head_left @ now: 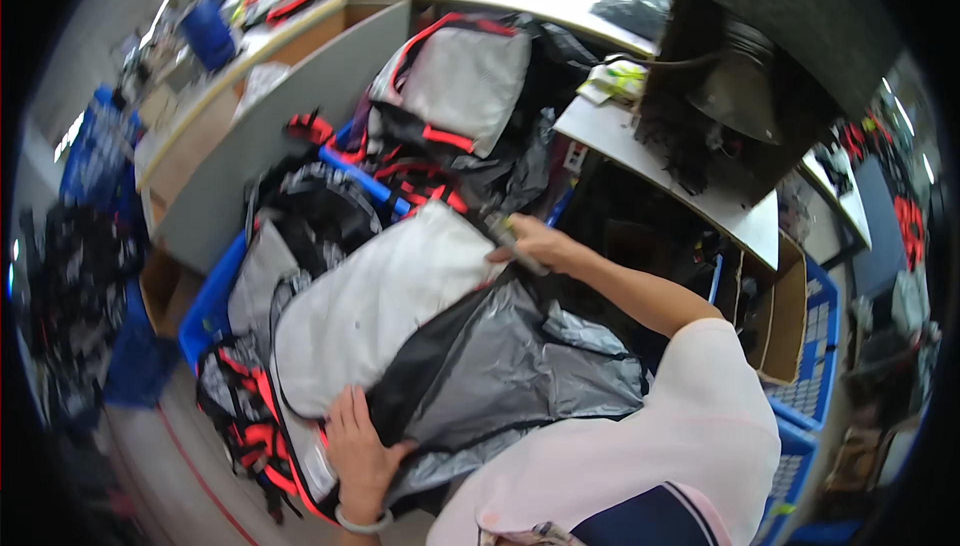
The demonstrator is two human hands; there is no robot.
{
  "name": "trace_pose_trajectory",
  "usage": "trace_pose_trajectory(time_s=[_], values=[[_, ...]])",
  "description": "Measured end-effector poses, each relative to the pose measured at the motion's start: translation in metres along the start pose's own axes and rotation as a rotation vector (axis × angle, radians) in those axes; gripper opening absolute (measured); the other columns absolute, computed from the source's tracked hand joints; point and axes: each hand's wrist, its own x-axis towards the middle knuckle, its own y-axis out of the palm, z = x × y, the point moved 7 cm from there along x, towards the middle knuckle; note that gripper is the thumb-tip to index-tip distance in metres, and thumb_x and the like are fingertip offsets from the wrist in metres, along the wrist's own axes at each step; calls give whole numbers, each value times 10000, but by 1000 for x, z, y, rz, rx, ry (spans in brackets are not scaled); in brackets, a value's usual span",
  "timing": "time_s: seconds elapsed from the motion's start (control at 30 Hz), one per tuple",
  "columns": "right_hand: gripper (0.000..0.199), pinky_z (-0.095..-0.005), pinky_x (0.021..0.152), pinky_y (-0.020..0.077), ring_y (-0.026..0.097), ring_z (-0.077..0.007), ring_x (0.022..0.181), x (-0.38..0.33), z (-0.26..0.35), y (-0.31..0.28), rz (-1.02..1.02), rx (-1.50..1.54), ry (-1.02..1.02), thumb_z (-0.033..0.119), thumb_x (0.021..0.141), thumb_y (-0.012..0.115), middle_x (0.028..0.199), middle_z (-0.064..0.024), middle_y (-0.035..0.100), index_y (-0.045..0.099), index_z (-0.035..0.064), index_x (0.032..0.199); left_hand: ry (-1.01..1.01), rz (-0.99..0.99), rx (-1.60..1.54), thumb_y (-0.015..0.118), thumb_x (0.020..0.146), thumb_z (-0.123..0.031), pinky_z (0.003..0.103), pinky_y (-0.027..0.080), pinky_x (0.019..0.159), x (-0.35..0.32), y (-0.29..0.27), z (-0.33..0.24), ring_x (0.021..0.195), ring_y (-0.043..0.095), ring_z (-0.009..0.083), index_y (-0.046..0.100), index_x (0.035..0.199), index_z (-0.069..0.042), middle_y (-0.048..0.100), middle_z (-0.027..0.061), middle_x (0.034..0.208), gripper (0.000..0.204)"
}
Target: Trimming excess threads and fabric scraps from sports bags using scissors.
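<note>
A backpack lies opened out before me. It has a pale grey padded panel [390,291], a shiny silver lining [520,356], black edges and red-orange trim. My left hand [358,446] rests flat on the lower edge of the panel, its fingers stretched out and the thumb apart. Beyond the panel's far right corner, my right hand [540,246] is closed around a slim grey tool [522,252]; its exact kind is blurred. The tool lies close over the seam between panel and lining, and I cannot tell whether it touches the cloth.
Another grey backpack [465,81] with red trim lies in the heap beyond. Blue crates [805,346] stand at the right, near a white shelf [660,161] and a dark machine housing [740,76]. A grey partition [290,126] runs along the left.
</note>
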Motion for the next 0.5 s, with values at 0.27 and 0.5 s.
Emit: trace_pose_trajectory(time_s=[0.27, 0.5], values=[[482, -362, 685, 445, 524, -189, 770, 56, 100, 30, -117, 435, -233, 101, 514, 723, 819, -57, 543, 531, 21, 949, -45, -275, -101, 761, 687, -175, 475, 460, 754, 43, 16, -1, 856, 590, 430, 568, 1091, 44, 618, 226, 908, 498], [281, -398, 775, 465, 586, -282, 914, 94, 352, -116, -523, 337, -1197, 82, 790, 592, 1040, -225, 611, 593, 20, 1064, 245, -1017, 390, 671, 658, 8, 467, 448, 897, 168, -172, -6, 1025, 575, 434, 517, 1222, 44, 583, 260, 1169, 585]])
